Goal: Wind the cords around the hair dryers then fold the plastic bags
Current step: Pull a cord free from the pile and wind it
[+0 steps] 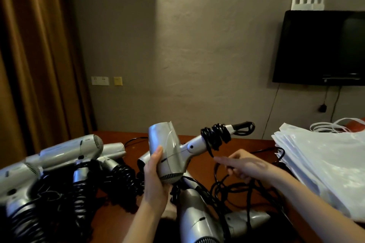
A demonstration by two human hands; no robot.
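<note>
The left hand (156, 175) has its fingers curled round the barrel of a silver dryer (167, 154), held up above the worktop (246, 144) with the handle pointing up and right. The right hand (245, 165) reaches toward that handle with the forefinger out straight; the lower fingers seem to curl round the loose black cord (219, 173) running down from it, though blur makes the hold uncertain.

Several turns of cord already sit bunched on the handle (215, 136), and a loop sticks out past its end.

The dryer looks like a light, rigid plastic shell, smooth and perhaps a little slippery, so the barrel is the sound place to grip while the handle stays free for winding. The cord is limp and springy; it probably needs steady tension or the turns will slide off.

Wound dryers (65, 156) lie heaped to the left, unwound ones (197, 215) lie tangled below, and thin, slippery-looking bags (324, 160) are stacked at right.
</note>
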